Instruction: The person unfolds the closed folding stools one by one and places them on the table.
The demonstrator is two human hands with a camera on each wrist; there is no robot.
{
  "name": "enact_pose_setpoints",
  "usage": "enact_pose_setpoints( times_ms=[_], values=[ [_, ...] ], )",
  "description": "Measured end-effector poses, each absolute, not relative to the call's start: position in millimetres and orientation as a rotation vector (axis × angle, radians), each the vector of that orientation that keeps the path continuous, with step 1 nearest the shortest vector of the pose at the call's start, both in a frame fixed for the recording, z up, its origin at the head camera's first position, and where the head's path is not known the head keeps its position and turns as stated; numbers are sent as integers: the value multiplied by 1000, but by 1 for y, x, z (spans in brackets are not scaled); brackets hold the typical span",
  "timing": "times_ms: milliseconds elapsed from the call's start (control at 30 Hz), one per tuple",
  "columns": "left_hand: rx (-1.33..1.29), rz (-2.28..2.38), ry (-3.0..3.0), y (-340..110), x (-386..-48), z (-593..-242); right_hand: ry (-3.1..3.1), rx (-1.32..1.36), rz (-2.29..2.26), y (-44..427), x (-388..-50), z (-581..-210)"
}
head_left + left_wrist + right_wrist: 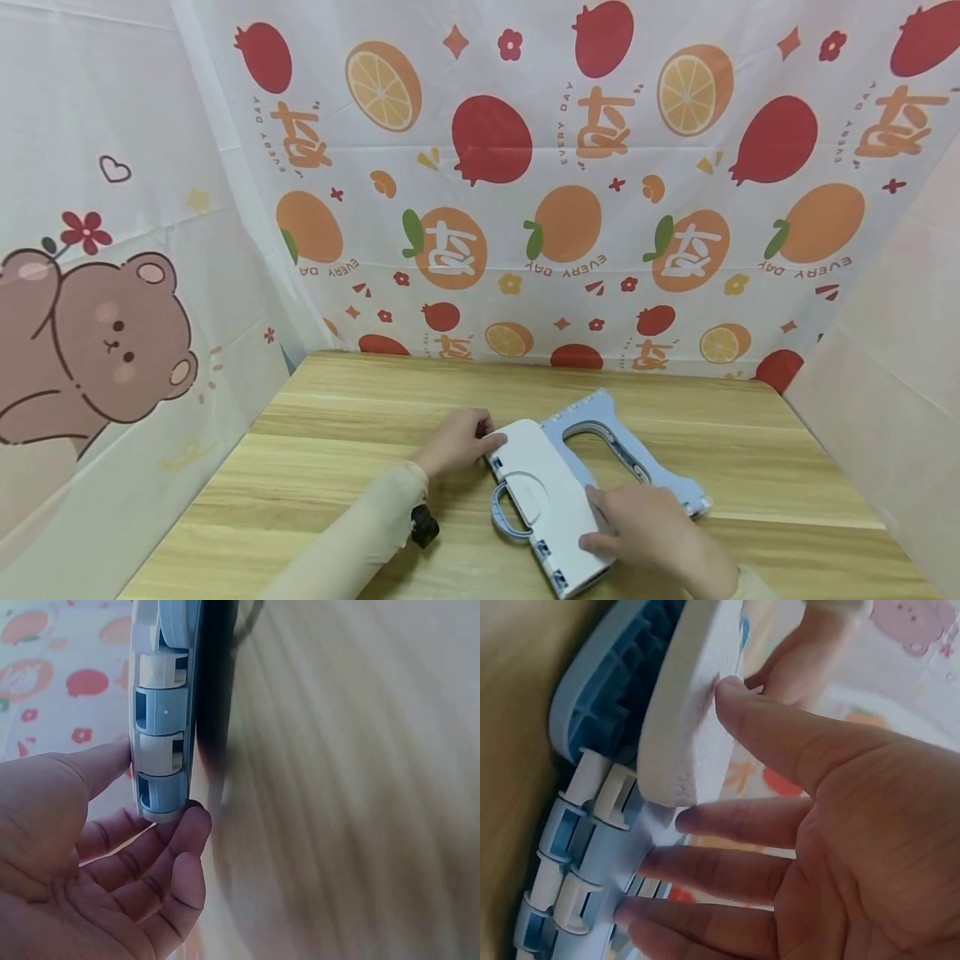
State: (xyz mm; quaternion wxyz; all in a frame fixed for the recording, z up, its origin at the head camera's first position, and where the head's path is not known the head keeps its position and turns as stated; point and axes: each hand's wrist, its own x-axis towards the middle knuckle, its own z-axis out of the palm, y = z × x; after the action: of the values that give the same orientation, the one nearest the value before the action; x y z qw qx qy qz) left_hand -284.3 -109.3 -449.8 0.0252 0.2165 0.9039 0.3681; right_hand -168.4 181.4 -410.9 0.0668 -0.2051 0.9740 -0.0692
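Note:
A folding step stool lies partly folded on the wooden table, with its white top panel (551, 475) tilted. A light blue leg panel (600, 408) with a large cutout extends beyond it, and a blue carry handle (501, 518) loops out on the near left side. My left hand (459, 439) pinches the stool's far-left corner, thumb on one face and fingers on the other, beside the hinge knuckles (163, 709). With its thumb on the white panel, my right hand (652, 521) reaches fairly straight fingers (720, 870) to the blue hinged side.
The wood-grain table (337, 433) runs back to a fruit-print cloth (517, 225) behind it. A bear-print cloth (127, 342) hangs at the left and a pale cloth (892, 367) at the right. A small black device (424, 527) is on my left wrist.

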Motion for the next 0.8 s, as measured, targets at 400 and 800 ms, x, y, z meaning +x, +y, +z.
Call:
enact_pose_setpoints(
  times_ms=[400,800],
  values=[
    [525,1051,2844,-132,-295,-445,2845,-750,-306,139,-153,-411],
    [422,1081,2864,-152,-288,-443,2804,-882,-391,132,-151,-424]
  ],
)
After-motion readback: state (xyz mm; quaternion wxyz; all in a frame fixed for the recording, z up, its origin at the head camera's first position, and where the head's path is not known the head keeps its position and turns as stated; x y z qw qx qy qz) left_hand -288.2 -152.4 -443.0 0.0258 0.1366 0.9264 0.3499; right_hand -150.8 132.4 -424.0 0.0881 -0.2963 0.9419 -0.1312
